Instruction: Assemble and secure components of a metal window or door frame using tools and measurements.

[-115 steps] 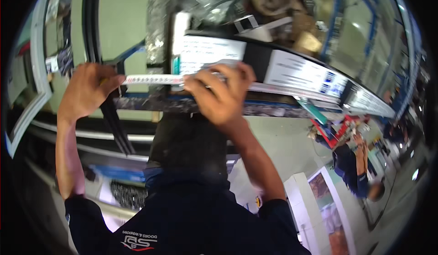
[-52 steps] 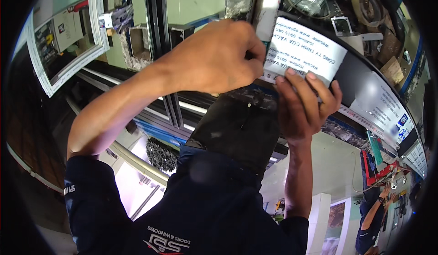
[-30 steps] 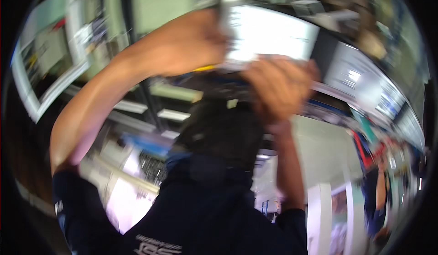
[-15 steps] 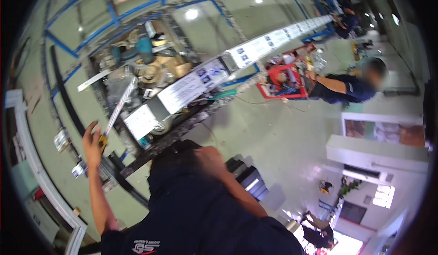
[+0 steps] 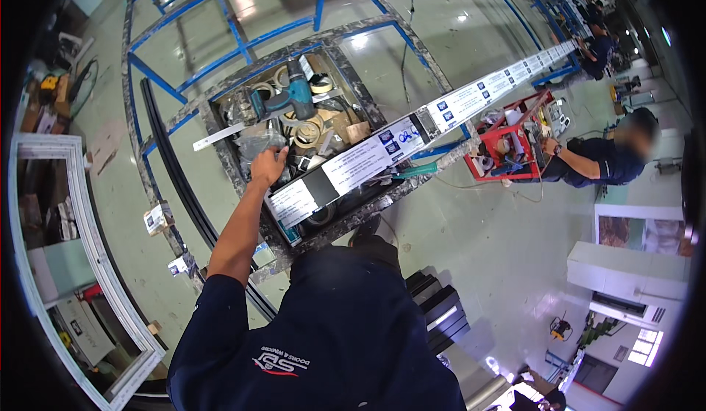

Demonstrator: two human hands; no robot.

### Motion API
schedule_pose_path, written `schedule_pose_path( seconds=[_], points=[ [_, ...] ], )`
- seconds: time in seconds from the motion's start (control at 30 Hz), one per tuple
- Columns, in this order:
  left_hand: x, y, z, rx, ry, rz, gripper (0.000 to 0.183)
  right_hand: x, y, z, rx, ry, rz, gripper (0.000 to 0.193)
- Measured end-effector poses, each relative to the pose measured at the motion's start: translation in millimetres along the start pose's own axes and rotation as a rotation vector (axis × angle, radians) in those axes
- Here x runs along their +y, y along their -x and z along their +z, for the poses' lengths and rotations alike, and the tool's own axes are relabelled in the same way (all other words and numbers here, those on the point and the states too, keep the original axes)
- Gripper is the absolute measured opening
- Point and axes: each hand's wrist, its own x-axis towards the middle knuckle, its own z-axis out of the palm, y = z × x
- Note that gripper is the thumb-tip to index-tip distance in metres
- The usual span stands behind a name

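Observation:
My left hand reaches down into the tool tray, over grey plastic bags and beside the near end of a long white-wrapped profile. Its fingers are curled downward, and whatever lies under them is hidden. Just beyond the hand lie a teal cordless drill, rolls of tape and a flat pale strip jutting over the tray's left side. The profile rests slantwise across the tray, running away to the far right. My right hand is out of view.
Blue-framed work stands stretch ahead. A dark profile and a white window frame are on the left. At right, a co-worker stands by a red tool carrier. Dark stacked pieces lie low at right.
My left hand has moved right, from beside the tray into it. The yellow tape measure with its blade out no longer shows. My right hand has left the view.

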Motion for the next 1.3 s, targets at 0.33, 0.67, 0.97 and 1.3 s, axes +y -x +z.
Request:
schedule_pose_path(
  seconds=[0.33,0.67,0.97,1.3],
  points=[
    [26.0,25.0,19.7,0.118,0.132,0.125,0.046,-28.6,-32.6,9.6,-0.234,-0.038,-0.184,0.052],
    [288.1,149.5,137.0,0.213,0.549,0.28,0.04,149.8,-254.0,-110.6,-0.054,-0.139,-0.226,0.054],
    [469.3,156.0,284.9,-0.384,0.493,0.261,0.039,107.8,-433.6,-285.1,0.393,-0.46,-0.086,0.04],
    [690.1,64.5,401.4,-0.759,0.152,0.702,0.035,58.1,-511.3,-339.7,-0.009,-0.391,-0.156,0.042]
  ],
)
